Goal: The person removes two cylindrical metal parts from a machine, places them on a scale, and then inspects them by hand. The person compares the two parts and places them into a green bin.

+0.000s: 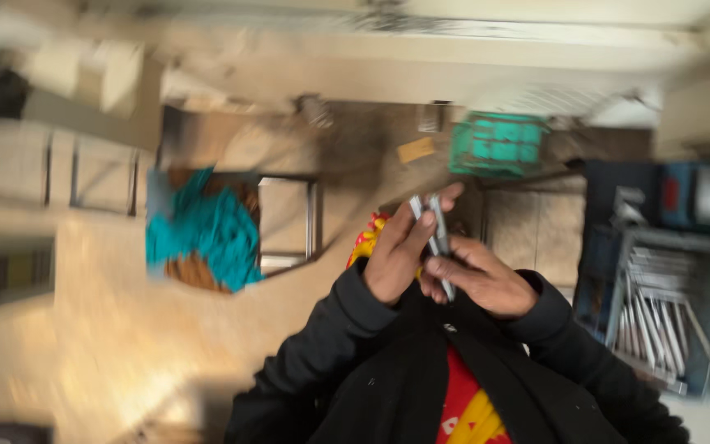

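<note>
- Black jacket sleeves (pixel 322 362) nearest the lens, over a red and yellow shirt (pixel 466 407).
- Left hand (pixel 400 251) closed around two grey metal rods (pixel 435 234); fingers curl over them, picture centre.
- Right hand (pixel 482 279) pinches the rods' lower ends, touching the left hand.
- Teal cloth (pixel 203 230) at 9 o'clock, well apart.
- Green crate (pixel 499 144) at 12 o'clock.
- Blue rack of metal bars (pixel 659 312) at 3 o'clock.
- View blurred.

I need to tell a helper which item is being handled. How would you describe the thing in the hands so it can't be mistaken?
Start at the black-sleeved arms low in the middle of the view. Where the left hand and right hand meet, both grip a few slim grey metal rods, pointing up past the fingers. Unlike the grey rods racked in the blue bin at the right, these are held in the air.
</note>
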